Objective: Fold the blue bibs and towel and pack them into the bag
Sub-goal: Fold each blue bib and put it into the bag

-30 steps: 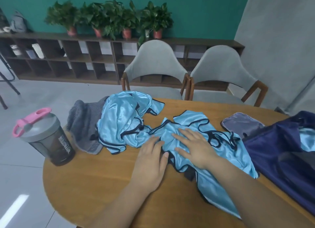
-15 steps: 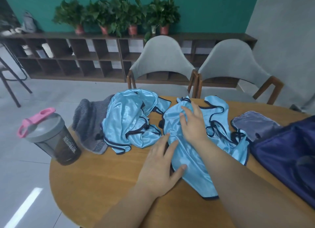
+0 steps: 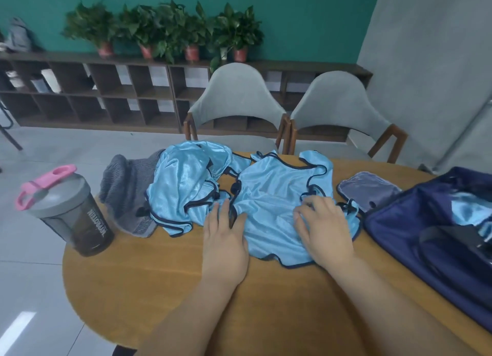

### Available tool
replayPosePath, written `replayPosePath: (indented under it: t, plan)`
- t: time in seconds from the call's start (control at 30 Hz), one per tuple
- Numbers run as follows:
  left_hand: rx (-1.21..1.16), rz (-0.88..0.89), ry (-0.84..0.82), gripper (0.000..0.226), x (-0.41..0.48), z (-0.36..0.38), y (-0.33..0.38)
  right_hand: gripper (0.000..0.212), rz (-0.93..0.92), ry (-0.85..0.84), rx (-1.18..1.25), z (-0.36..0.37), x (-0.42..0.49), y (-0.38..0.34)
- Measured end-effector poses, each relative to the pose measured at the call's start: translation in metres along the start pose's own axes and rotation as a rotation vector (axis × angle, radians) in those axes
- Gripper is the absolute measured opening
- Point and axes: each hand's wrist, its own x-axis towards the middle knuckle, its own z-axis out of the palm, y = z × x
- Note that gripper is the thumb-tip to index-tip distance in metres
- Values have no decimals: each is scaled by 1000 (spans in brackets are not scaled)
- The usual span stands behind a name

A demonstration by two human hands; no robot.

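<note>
A light blue bib [image 3: 269,198] with dark trim lies spread out on the round wooden table [image 3: 149,284]. My left hand [image 3: 225,236] rests flat on its left edge, fingers straight. My right hand [image 3: 323,228] presses on its right side with fingers bent into the cloth. A second, crumpled blue bib [image 3: 183,185] lies to the left. Behind that bib sits a grey towel [image 3: 127,193]. The navy bag [image 3: 431,228] stands open at the right, with blue fabric [image 3: 468,209] inside it.
A dark shaker bottle [image 3: 72,209] with a pink lid stands at the table's left edge. A small purple-grey pouch [image 3: 367,190] lies between the bib and the bag. Two grey chairs [image 3: 239,108] stand behind the table, and a low shelf with potted plants lines the wall.
The bib has been opened out flatter toward the far side. My right hand slid from the bib's top middle to its right side, and my left hand moved up to its left edge.
</note>
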Motion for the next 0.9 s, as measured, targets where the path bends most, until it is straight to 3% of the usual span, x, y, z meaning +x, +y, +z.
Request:
replayPosePath:
  t: [0.1,0.2,0.3,0.4,0.5,0.67,0.73,0.8,0.9]
  plan:
    - [-42,64,71,41,-1,-7,4,38,79,-84,-62,-3,-34,6]
    - [-176,303,32,44,-10,-12,8,45,189,-157,-48,-1,-54,1]
    - [-248,414,-181,67,-21,-22,10,49,95,-225,44,-4,-62,-22]
    - [-258,426,-242,79,-21,-25,13,48,-48,-312,263,-12,-68,-35]
    - [-268,379,-208,66,-17,-20,11,54,-28,-321,338,-21,-67,-32]
    - [-257,275,-106,26,-17,-10,3,73,26,-354,212,-18,-66,-33]
    - [-277,212,-68,23,-15,-8,0,66,93,-277,174,-14,-67,-31]
    - [-347,113,-54,23,-15,-11,-2,40,192,-154,153,-11,-67,-25]
    - [-431,-7,-50,17,-14,-17,-1,20,337,7,141,-12,-69,-18]
